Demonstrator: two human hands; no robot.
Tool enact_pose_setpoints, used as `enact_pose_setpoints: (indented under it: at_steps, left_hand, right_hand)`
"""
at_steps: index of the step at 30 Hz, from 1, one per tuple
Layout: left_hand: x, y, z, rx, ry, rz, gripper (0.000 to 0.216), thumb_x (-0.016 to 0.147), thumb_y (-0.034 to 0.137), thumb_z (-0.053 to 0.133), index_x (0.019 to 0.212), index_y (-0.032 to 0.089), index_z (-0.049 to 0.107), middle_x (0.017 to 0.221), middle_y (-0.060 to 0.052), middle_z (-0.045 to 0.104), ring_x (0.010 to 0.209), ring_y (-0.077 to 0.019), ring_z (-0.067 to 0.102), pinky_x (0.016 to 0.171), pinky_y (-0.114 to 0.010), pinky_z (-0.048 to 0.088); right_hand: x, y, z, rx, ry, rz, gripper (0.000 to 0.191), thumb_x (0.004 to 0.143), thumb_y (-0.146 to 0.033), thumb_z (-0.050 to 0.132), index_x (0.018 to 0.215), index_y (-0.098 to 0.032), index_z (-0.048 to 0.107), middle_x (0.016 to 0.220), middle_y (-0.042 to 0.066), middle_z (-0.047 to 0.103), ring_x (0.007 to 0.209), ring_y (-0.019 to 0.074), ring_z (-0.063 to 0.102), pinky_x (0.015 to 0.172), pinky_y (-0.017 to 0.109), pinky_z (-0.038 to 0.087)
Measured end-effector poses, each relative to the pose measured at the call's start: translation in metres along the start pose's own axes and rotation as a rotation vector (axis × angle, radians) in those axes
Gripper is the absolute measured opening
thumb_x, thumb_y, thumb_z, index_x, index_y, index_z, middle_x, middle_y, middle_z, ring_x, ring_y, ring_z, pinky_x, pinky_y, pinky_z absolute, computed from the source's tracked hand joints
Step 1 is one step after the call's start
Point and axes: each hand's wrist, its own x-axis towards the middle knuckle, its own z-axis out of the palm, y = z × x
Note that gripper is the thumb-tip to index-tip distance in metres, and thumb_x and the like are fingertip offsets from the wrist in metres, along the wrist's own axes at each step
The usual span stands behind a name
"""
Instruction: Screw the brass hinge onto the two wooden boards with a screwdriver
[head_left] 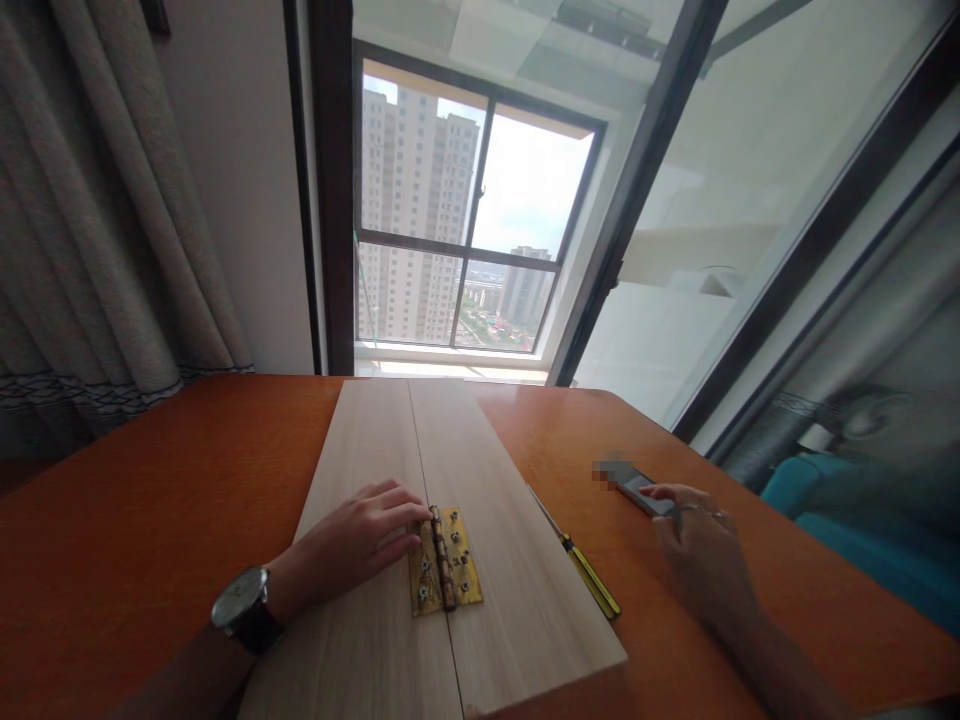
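Our left hand (379, 530), loosely open, touches the hinge (472, 572) spanning two boards (517, 610); our right hand (701, 545) touches a grey device (639, 487) on the worktop (195, 490), its grip unclear to us. Fastening looks nearly done; next probably calls for checking screws (464, 587) with the screwdriver (590, 577).

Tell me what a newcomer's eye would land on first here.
Probably the bright window at upper centre, beyond the orange table. Next comes the brass-coloured hinge across the seam of two pale boards, with the left hand at its upper end. To the right lie a yellow-and-black screwdriver along the boards' edge and a grey device under the right hand's fingers.
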Motion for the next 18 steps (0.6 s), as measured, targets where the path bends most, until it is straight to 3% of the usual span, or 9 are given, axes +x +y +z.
enact_pose_setpoints:
  at_steps: [6, 12, 18]
  left_hand:
    - [-0.001, -0.003, 0.002, 0.016, 0.002, 0.000, 0.019, 0.100, 0.016, 0.054, 0.117, 0.020, 0.062, 0.114, -0.006, 0.069, 0.106, -0.0208, 0.061, 0.091, -0.032, 0.053]
    - [-0.002, -0.002, 0.001, 0.002, 0.008, 0.013, 0.019, 0.101, 0.017, 0.052, 0.117, 0.020, 0.063, 0.115, -0.007, 0.069, 0.106, -0.0210, 0.061, 0.090, -0.031, 0.053]
    - [-0.001, -0.001, 0.000, 0.006, 0.007, 0.009, 0.019, 0.101, 0.017, 0.052, 0.117, 0.019, 0.063, 0.114, -0.008, 0.069, 0.105, -0.0206, 0.062, 0.090, -0.031, 0.054]
  right_hand:
    - [0.002, 0.043, 0.002, -0.084, -0.005, 0.123, 0.027, 0.083, -0.021, 0.043, 0.104, -0.017, 0.060, 0.102, 0.017, 0.074, 0.096, 0.0377, 0.070, 0.085, 0.051, 0.051]
    - [-0.001, 0.043, 0.009, -0.068, -0.078, 0.074, 0.027, 0.082, -0.021, 0.047, 0.107, -0.018, 0.058, 0.102, 0.015, 0.075, 0.095, 0.0345, 0.072, 0.087, 0.049, 0.051]
    - [0.002, 0.040, 0.005, -0.031, -0.035, 0.085, 0.025, 0.080, -0.020, 0.048, 0.104, -0.020, 0.057, 0.101, 0.013, 0.075, 0.094, 0.0339, 0.072, 0.090, 0.050, 0.050]
